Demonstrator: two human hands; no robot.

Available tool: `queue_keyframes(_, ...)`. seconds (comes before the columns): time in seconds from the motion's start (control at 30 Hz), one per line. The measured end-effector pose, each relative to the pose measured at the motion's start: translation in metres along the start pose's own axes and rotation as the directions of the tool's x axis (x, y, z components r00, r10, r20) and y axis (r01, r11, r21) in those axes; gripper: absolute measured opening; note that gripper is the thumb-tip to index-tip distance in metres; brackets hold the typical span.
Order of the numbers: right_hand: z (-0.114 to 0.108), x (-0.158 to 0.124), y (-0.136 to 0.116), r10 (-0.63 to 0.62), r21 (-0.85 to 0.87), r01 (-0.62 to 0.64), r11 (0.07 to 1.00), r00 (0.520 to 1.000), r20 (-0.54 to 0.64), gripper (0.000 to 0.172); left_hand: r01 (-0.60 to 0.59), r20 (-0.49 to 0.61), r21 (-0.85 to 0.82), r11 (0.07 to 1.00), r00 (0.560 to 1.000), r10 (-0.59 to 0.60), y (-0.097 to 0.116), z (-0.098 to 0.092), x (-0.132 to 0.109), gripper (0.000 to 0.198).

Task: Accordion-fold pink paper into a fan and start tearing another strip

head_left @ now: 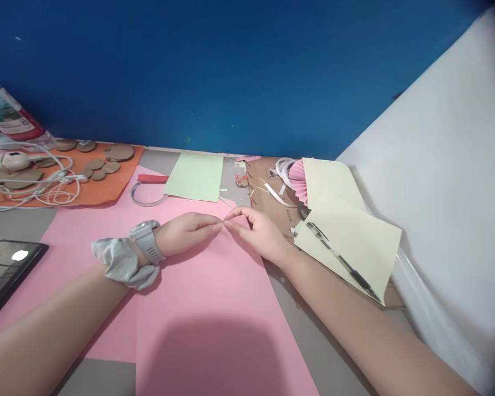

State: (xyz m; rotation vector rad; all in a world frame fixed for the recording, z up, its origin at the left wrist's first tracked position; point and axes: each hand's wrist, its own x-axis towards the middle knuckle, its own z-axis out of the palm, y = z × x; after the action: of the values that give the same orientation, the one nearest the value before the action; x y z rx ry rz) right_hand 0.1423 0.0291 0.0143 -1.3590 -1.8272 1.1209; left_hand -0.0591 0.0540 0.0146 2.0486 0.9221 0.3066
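Observation:
A large pink sheet of paper (198,291) lies under both hands and extends toward the near edge of the view. My left hand (192,232), with a grey watch (147,242) and a grey scrunchie (124,263) at the wrist, is closed at the sheet's upper part. My right hand (253,231) is pinched beside it, its fingertips meeting those of the left on the pink paper. Between the fingertips the detail is too small to make out. Just beyond the hands rests a pale green sheet (196,177).
At the right, a black pen (342,258) lies on pale yellow paper (367,231). Paper scraps and cardboard (272,220) are beyond the right hand. At the left are a phone (8,275), white earphones (14,160), cardboard discs on orange paper (124,184) and a bottle (14,118).

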Motion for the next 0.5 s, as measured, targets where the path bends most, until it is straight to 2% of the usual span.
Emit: queue_keyframes(0.5, 0.0023, -0.0003, 0.0013, -0.005, 0.032, 0.005, 0.999, 1.000, 0.012, 0.020, 0.009, 0.017, -0.037, 0.999, 1.000, -0.008, -0.0031, 0.0008, 0.0009, 0.040)
